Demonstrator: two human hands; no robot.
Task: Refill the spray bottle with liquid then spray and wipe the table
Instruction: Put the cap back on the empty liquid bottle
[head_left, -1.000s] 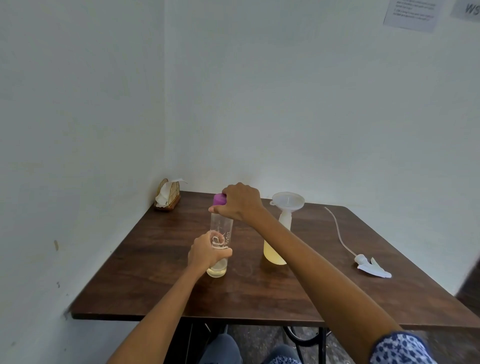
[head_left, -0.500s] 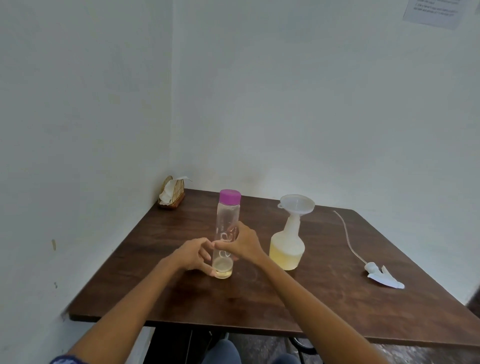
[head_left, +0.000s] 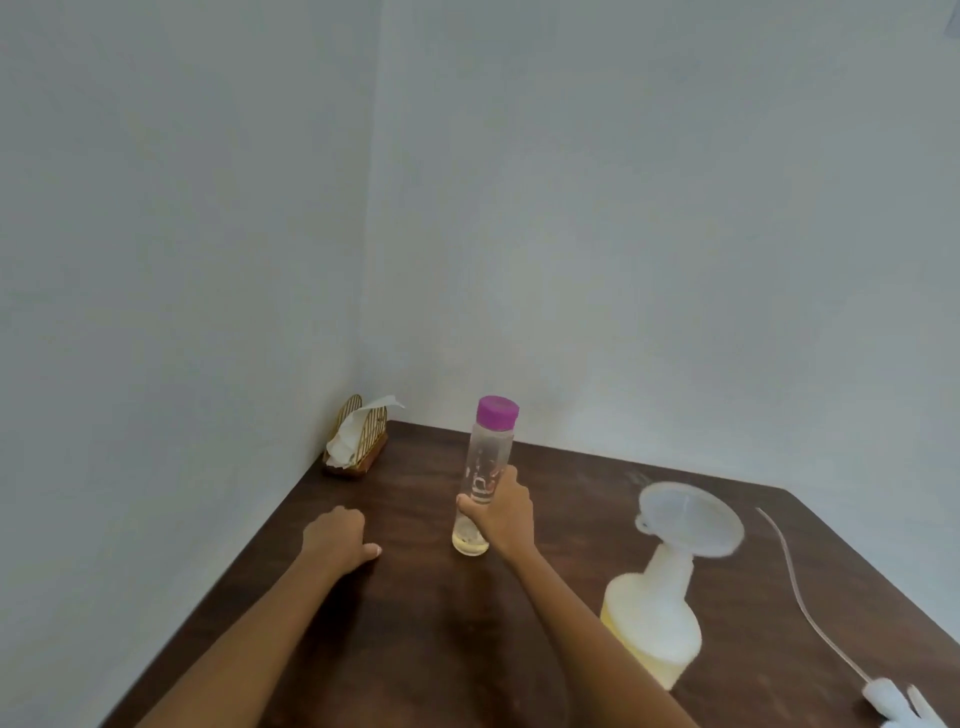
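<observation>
Right hand (head_left: 503, 514) grips clear cylindrical bottle (head_left: 483, 473) with purple cap (head_left: 497, 412).

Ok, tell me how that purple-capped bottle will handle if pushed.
The bottle is tall and narrow, so probably tips easily. Only a little liquid sits at its bottom, so likely light. The right hand grips it low; its smooth clear wall may be slippery.

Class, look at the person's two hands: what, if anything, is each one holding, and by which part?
The right hand grips the clear bottle around its lower body. The left hand holds nothing; it rests on the table.
</observation>
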